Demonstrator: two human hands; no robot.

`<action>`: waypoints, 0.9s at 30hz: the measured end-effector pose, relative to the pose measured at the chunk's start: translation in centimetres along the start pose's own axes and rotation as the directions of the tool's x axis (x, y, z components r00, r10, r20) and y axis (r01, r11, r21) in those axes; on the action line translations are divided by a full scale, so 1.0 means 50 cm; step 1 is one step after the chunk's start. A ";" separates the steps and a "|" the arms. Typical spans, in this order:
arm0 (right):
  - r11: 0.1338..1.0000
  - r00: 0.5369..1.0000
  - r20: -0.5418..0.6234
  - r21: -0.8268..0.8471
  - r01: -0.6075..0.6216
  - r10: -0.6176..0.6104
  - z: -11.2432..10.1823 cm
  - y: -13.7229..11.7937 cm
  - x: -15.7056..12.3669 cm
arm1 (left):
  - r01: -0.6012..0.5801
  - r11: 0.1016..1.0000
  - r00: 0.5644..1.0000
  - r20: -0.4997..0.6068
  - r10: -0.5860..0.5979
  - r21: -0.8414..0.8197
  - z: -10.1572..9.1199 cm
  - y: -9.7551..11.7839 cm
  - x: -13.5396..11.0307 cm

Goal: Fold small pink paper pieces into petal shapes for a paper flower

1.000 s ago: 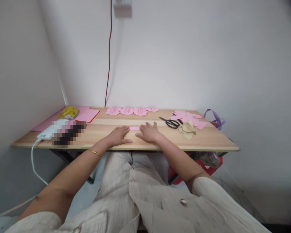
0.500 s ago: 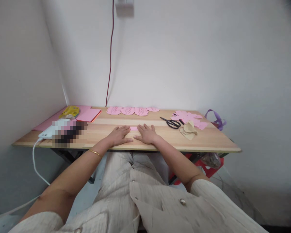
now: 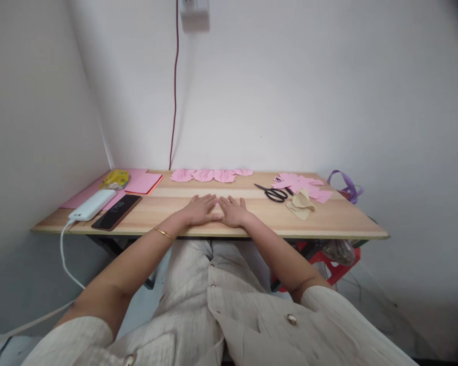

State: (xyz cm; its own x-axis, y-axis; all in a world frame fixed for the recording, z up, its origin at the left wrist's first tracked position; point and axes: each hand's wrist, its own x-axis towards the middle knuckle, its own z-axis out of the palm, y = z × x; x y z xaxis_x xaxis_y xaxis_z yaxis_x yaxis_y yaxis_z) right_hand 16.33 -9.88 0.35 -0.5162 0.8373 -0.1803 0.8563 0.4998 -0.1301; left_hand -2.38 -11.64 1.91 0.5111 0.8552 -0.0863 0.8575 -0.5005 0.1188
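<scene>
My left hand (image 3: 202,209) and my right hand (image 3: 233,211) lie flat, palms down, side by side on the wooden table (image 3: 328,221) near its front edge. Their fingers are stretched out and the two hands almost touch. A small pink paper strip that showed between them earlier is now hidden under the hands. Beyond them, a row of folded pink paper pieces (image 3: 209,175) lies along the back of the table.
Black scissors (image 3: 272,192) lie at the right beside pink paper scraps (image 3: 303,184), a tan crumpled piece (image 3: 301,203) and a purple ribbon (image 3: 345,185). At the left are a white power bank (image 3: 92,204), a phone (image 3: 116,211), pink sheets (image 3: 143,183) and a yellow object (image 3: 115,178).
My right hand has slid left until it meets my left hand, covering the pink strip. The camera view has shifted slightly.
</scene>
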 end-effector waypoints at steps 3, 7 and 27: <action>1.000 1.000 0.017 -0.015 0.003 -0.003 0.002 0.003 0.003 | -0.022 1.000 0.999 0.040 0.022 -0.011 0.019 0.014 0.022; 1.000 1.000 -0.011 0.010 0.007 -0.007 0.006 0.005 0.006 | -0.015 0.999 1.000 0.008 0.015 0.030 0.032 -0.002 0.005; 0.995 0.993 -0.076 0.029 0.097 -0.094 0.005 -0.029 0.002 | 0.056 0.998 0.998 -0.027 -0.056 0.015 0.031 -0.030 -0.040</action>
State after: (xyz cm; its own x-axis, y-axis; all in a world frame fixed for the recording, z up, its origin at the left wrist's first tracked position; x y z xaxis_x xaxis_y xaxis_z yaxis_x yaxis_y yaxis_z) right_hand 15.03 -10.57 0.27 -0.5916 0.8009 -0.0922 0.8015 0.5719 -0.1748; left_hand -4.59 -12.81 0.37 0.4609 0.8850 -0.0657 0.8856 -0.4539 0.0987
